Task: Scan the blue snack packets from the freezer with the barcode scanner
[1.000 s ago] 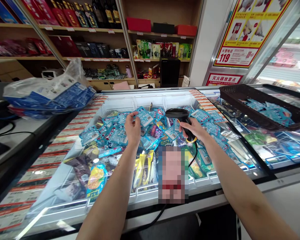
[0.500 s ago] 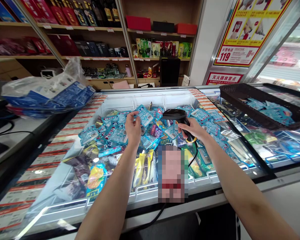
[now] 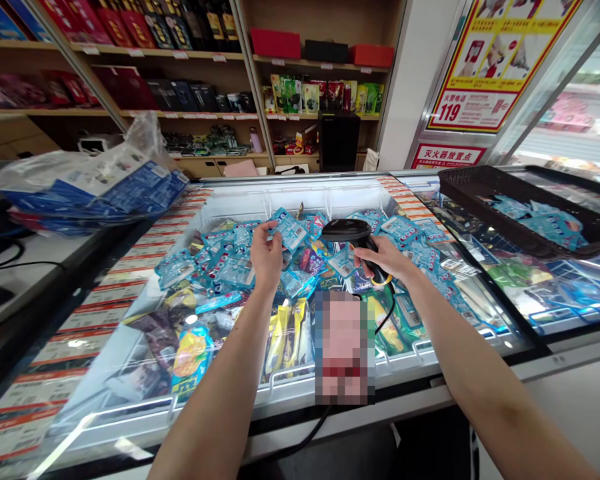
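My left hand (image 3: 267, 257) pinches the left edge of a blue snack packet (image 3: 290, 230), whose white label with a barcode faces up. To the right, my right hand (image 3: 380, 259) is wrapped round the grip of a black barcode scanner (image 3: 347, 231) with yellow trim. The scanner's head points left toward the packet, a short gap apart. Its dark cable hangs down below my hand. Under both hands many similar blue packets (image 3: 230, 269) lie heaped on the glass top of a freezer chest. Yellow-wrapped ice creams (image 3: 286, 337) show through the glass nearer me.
A dark brown basket (image 3: 520, 233) with blue packets stands at the right. Blue cartons in a clear plastic bag (image 3: 100, 187) lie at the left. A blurred pinkish patch (image 3: 344, 347) covers part of the near edge. Stocked shelves (image 3: 180, 117) stand behind.
The scanner in my right hand has shifted very slightly left. My left hand keeps its pinch on the packet, nearly still.
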### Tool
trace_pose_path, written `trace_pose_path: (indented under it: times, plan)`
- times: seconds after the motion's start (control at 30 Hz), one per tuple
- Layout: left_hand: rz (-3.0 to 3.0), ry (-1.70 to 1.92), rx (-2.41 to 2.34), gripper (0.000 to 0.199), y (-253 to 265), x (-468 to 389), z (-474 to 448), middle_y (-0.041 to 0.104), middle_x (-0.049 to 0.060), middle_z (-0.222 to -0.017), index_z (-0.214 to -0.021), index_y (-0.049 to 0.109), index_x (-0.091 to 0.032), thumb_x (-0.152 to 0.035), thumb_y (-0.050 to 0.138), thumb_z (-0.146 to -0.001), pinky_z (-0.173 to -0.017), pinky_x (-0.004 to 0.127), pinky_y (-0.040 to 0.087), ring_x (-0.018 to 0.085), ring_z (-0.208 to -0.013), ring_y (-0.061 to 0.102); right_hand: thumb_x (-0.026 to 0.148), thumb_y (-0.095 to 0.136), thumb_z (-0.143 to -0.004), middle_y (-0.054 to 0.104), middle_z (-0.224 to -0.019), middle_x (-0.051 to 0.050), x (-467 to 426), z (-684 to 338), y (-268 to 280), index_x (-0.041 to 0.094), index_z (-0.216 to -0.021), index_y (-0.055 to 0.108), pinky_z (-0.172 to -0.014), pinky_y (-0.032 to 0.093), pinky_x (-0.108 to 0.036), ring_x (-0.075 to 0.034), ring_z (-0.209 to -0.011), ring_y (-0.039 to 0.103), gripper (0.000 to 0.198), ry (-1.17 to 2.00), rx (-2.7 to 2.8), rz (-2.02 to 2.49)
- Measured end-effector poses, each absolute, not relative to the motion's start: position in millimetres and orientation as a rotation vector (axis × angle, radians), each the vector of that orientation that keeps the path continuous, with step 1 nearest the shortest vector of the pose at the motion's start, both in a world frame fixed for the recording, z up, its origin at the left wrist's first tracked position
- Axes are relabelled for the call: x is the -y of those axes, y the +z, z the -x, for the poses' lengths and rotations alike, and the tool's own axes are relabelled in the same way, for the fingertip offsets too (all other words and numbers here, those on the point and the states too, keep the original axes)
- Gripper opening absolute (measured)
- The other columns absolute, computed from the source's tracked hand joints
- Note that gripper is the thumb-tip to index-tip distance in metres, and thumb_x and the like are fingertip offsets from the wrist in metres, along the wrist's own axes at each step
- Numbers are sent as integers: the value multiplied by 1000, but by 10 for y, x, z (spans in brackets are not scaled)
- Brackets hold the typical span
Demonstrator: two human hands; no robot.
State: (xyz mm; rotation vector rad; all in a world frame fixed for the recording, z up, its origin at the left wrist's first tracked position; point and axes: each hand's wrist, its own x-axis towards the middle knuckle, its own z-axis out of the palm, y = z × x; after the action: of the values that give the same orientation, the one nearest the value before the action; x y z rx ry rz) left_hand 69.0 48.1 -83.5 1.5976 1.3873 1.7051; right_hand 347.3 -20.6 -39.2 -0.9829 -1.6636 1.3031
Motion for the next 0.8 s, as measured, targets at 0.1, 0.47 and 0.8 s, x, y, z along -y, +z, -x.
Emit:
trace_pose_path:
  times: [0.1, 0.47, 0.8]
  plan:
    - [-1596, 1687, -1407, 41, -815, -474, -700, 47, 1, -84, -118, 57, -19, -44, 57, -85, -60, 25, 52, 10, -61, 53, 51, 66, -81, 66, -70, -1, 200, -3473, -400, 18, -92, 57, -40, 45, -24, -11, -42, 56, 36, 1296, 1627, 976]
    - [-2063, 1508, -1905, 46, -565, -366, -604, 58, 16, -120, -129, 50, -16, -23, 50, -83, -99, 46, 41, 32, -115, 53, 52, 67, -80, 67, -63, -2, 111, -3544, -477, 19, -87, 58, -38, 45, -26, -13, -39, 55, 36, 1248, 1409, 977]
    - [-2136, 1329, -2264, 40, -561, -244, -593, 41, 19, -145, -122, 58, -18, -23, 55, -82, -106, 60, 22, 40, -134, 34, 51, 70, -77, 66, -59, -1, 50, -3579, -519, 18, -97, 61, -36, 45, -25, -13, -39, 55, 40, 1276, 1284, 979]
